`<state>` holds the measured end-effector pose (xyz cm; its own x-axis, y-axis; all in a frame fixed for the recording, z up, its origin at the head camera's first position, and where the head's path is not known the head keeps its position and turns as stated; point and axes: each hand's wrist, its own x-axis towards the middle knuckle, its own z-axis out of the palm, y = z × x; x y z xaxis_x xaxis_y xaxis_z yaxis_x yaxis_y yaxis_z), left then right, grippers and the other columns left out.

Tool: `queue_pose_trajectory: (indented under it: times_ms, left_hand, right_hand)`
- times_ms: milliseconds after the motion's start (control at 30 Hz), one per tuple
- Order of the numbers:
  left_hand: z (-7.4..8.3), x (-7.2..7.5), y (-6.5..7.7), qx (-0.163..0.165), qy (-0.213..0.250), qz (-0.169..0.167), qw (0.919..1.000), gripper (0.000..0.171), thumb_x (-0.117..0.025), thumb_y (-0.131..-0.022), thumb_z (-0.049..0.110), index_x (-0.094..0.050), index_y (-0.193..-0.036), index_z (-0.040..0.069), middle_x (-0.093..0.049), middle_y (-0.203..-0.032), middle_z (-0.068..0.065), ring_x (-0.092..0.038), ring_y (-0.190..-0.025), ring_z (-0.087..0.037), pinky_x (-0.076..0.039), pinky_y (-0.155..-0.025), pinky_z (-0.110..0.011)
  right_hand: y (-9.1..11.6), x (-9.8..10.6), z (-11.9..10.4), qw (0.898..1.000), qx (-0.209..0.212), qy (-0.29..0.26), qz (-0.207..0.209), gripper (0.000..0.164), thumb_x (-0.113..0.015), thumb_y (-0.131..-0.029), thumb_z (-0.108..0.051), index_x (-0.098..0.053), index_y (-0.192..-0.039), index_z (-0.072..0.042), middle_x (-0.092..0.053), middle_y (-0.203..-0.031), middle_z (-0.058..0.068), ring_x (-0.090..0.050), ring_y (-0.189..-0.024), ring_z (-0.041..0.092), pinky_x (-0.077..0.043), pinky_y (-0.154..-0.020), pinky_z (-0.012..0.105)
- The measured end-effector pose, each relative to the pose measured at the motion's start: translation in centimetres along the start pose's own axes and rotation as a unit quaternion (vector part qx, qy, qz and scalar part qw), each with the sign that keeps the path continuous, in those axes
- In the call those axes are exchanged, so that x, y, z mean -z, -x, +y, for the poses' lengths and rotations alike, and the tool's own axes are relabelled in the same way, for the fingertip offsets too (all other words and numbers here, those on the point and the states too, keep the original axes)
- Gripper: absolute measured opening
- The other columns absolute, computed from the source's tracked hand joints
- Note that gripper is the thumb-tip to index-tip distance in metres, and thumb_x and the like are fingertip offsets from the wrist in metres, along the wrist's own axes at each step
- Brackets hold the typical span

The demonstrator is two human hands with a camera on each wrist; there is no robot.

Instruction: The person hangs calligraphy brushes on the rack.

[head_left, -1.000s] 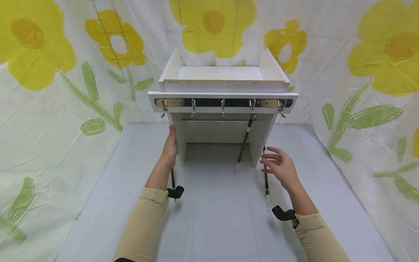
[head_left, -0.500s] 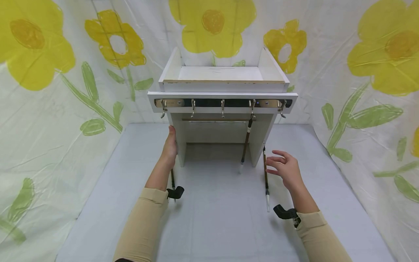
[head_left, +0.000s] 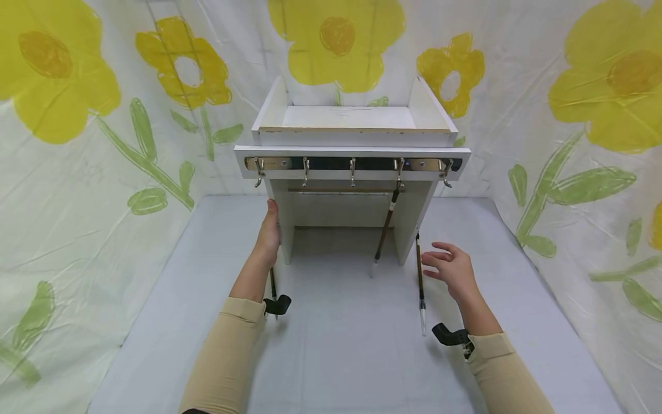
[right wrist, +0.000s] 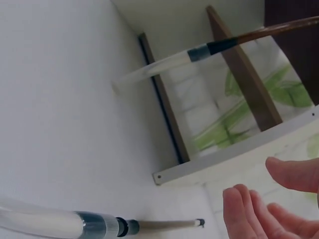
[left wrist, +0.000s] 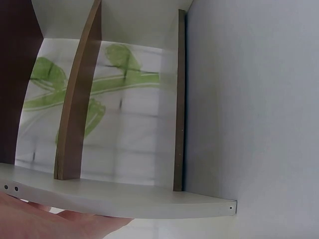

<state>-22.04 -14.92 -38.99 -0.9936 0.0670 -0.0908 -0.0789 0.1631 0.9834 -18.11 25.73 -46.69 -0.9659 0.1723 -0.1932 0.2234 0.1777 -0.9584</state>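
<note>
A writing brush (head_left: 385, 230) with a brown handle and pale tip hangs from the fourth hook of a white shelf unit (head_left: 351, 138). My left hand (head_left: 266, 236) rests against the outside of the unit's left side panel. In the left wrist view its fingers (left wrist: 75, 224) lie along that panel. My right hand (head_left: 449, 268) hovers just right of the unit with loosely bent fingers, holding nothing. Close to its fingertips, a second brush (head_left: 420, 276) hangs by the right panel. Another brush (head_left: 273, 282) is partly hidden behind my left wrist.
A metal rail (head_left: 331, 163) with several hooks runs across the unit's front. The unit stands on a pale cloth-covered surface (head_left: 341, 345). Around it hang white sheets (head_left: 248, 69) with yellow flowers. In the left wrist view, a brown-edged board (left wrist: 77, 109) crosses inside the unit.
My right hand has drawn slightly right, away from the unit. The brush on the fourth hook has swung right, then back left. My left hand stays put.
</note>
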Motion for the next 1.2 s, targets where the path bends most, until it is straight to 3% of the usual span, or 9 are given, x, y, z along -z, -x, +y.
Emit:
queue_pose_trajectory:
  times_ms: [367, 900, 1133, 1200]
  left_hand:
    - [-0.2, 0.0, 0.1, 0.001, 0.007, -0.003, 1.0000, 0.068, 0.000, -0.105, 0.057, 0.005, -0.163, 0.023, 0.005, -0.171, -0.009, 0.004, -0.157, -0.034, -0.010, -0.120, -0.065]
    - [-0.1, -0.2, 0.1, 0.004, 0.002, -0.003, 1.0000, 0.068, -0.001, -0.106, 0.056, 0.006, -0.163, 0.020, 0.006, -0.171, -0.009, 0.005, -0.157, -0.034, -0.011, -0.121, -0.065]
    - [-3.2, 0.2, -2.5, -0.010, 0.011, 0.008, 0.9999, 0.076, -0.001, -0.099, 0.071, 0.003, -0.163, 0.031, 0.002, -0.171, -0.003, 0.002, -0.157, -0.031, -0.010, -0.120, -0.066]
    - [-2.3, 0.2, -2.0, -0.012, 0.015, 0.000, 0.9998, 0.070, 0.000, -0.103, 0.063, 0.002, -0.164, 0.029, -0.001, -0.171, -0.006, -0.001, -0.157, -0.032, -0.011, -0.120, -0.066]
  right_hand:
    - [-1.0, 0.1, 1.6, 0.999, -0.039, 0.007, -0.008, 0.060, -0.066, -0.100, -0.013, -0.038, -0.152, -0.001, -0.059, -0.135, 0.027, -0.067, -0.115, 0.034, -0.059, -0.087, 0.040]
    - [-1.6, 0.3, 3.2, 0.998, -0.064, 0.003, -0.015, 0.064, -0.069, -0.097, -0.012, -0.037, -0.152, -0.002, -0.061, -0.134, 0.024, -0.071, -0.105, 0.025, -0.059, -0.086, 0.038]
    - [-2.1, 0.0, 3.6, 0.998, -0.067, 0.010, -0.007, 0.066, -0.072, -0.095, -0.012, -0.039, -0.151, -0.002, -0.061, -0.133, 0.025, -0.073, -0.101, 0.023, -0.060, -0.083, 0.036]
    - [-2.2, -0.1, 3.6, 0.997, -0.068, 0.022, -0.001, 0.068, -0.074, -0.094, -0.014, -0.040, -0.150, -0.002, -0.061, -0.133, 0.025, -0.072, -0.098, 0.020, -0.060, -0.082, 0.034]
